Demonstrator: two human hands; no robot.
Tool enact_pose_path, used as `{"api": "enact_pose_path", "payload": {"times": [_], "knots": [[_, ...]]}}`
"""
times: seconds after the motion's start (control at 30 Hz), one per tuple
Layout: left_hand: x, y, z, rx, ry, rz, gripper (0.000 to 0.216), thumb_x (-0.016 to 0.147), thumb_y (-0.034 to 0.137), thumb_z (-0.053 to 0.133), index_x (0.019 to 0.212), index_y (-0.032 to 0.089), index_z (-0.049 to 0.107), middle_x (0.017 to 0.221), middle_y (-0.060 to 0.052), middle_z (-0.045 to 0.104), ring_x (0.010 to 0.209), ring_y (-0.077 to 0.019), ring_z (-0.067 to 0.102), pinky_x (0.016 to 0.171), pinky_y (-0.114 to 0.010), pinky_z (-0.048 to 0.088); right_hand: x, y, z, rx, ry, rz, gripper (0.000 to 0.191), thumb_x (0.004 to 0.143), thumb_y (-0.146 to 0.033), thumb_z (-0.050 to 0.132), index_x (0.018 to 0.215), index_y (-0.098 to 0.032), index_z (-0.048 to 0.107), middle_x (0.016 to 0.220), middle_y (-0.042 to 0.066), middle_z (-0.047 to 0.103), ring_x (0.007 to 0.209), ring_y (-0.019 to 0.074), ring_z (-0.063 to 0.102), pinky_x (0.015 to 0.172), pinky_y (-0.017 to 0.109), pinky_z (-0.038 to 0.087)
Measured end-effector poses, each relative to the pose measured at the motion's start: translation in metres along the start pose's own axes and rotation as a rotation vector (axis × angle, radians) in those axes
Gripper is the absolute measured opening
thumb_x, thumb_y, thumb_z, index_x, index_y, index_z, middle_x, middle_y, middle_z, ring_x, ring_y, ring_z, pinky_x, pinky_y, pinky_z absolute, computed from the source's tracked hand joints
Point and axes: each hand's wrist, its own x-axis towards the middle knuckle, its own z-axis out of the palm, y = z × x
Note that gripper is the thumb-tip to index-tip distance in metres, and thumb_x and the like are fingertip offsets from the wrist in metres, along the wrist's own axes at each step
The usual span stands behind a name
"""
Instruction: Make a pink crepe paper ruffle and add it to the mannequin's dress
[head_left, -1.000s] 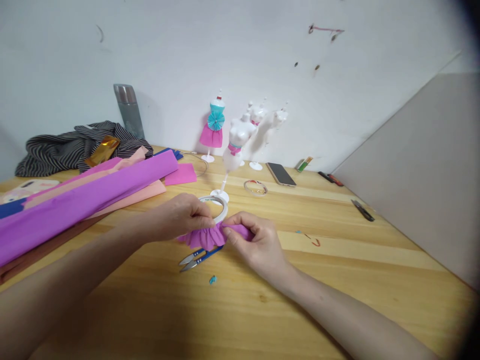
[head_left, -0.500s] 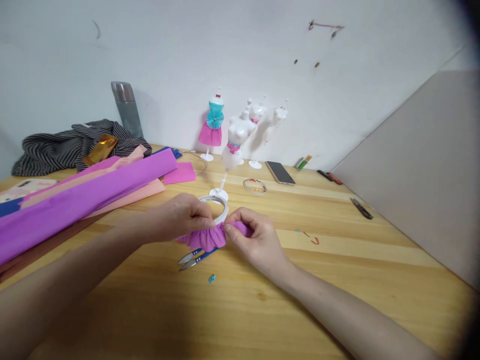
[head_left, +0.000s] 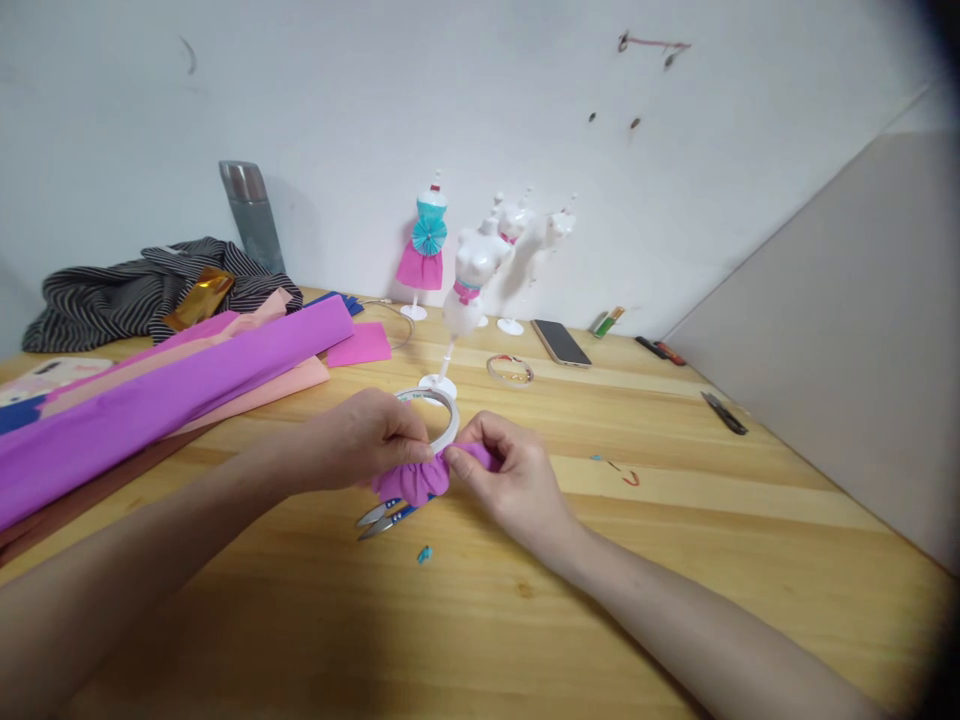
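Note:
Both hands meet over the middle of the wooden table. My left hand pinches the gathered left part of a pleated purple crepe paper piece. My right hand pinches its right end, fingers curled round it. Under the paper lie small thread snips with blue handles. A white tape roll sits just behind my fingers. Behind that stands a white doll mannequin with a pink waistband.
Long rolls of purple and pink crepe paper lie at left. A striped cloth and a grey flask are at the back left. A dressed mannequin, a phone, a bracelet and black snips lie further back.
My two hands have drawn closer together, and the purple paper between them is bunched tighter and looks shorter. The view has shifted slightly.

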Motion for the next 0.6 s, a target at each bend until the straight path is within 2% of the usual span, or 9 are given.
{"api": "enact_pose_path", "payload": {"times": [0.1,0.2,0.3,0.43,0.53,0.6], "knots": [[0.002,-0.005,0.001,-0.007,-0.009,0.066,0.038,0.084,0.033,0.050,0.052,0.017,0.038,0.051,0.004,0.035,0.051,-0.0088,0.031,0.049,-0.023,0.023,0.000,0.003,0.002,0.015,-0.011,0.015,0.021,0.074,-0.028,0.059,0.059,-0.020,0.047,0.050,-0.007,0.038,0.047,0.0085,0.033,0.046,0.023,0.029],[0.005,-0.012,0.000,-0.122,-0.060,0.084,0.034,0.084,0.032,0.050,0.056,0.016,0.043,0.053,0.004,0.038,0.052,-0.0090,0.036,0.050,-0.022,0.027,0.003,0.004,0.001,0.089,-0.015,0.040,0.024,0.072,-0.028,0.061,0.058,-0.021,0.043,0.051,-0.007,0.036,0.048,0.0080,0.031,0.046,0.022,0.027],[0.006,-0.016,-0.003,-0.245,-0.109,0.091,0.039,0.086,0.037,0.050,0.056,0.016,0.041,0.054,0.004,0.033,0.053,-0.0083,0.032,0.049,-0.021,0.026,0.007,0.000,-0.005,0.213,-0.051,0.073,0.030,0.072,-0.032,0.064,0.057,-0.021,0.040,0.051,-0.008,0.034,0.047,0.0073,0.030,0.045,0.022,0.025],[0.006,-0.019,-0.006,-0.358,-0.132,0.103,0.044,0.087,0.044,0.053,0.056,0.015,0.043,0.055,0.004,0.034,0.053,-0.0079,0.031,0.049,-0.021,0.026,0.009,-0.002,-0.013,0.387,-0.082,0.126,0.034,0.077,-0.045,0.064,0.060,-0.019,0.049,0.051,-0.006,0.040,0.045,0.0085,0.035,0.043,0.023,0.027],[0.007,-0.025,-0.007,-0.430,-0.112,0.069,0.045,0.086,0.047,0.056,0.057,0.014,0.049,0.054,0.003,0.040,0.053,-0.0086,0.036,0.050,-0.021,0.030,0.009,0.004,-0.009,0.627,0.041,0.163,0.041,0.078,-0.056,0.060,0.065,-0.018,0.057,0.048,-0.004,0.044,0.041,0.0095,0.038,0.041,0.023,0.027],[0.008,-0.030,-0.008,-0.484,-0.089,0.071,0.045,0.085,0.049,0.057,0.058,0.013,0.053,0.054,0.003,0.044,0.054,-0.0094,0.038,0.052,-0.021,0.033,0.010,0.012,-0.003,0.797,0.136,0.235,0.040,0.077,-0.057,0.059,0.068,-0.018,0.061,0.047,-0.003,0.048,0.039,0.0092,0.039,0.041,0.023,0.028]]}}
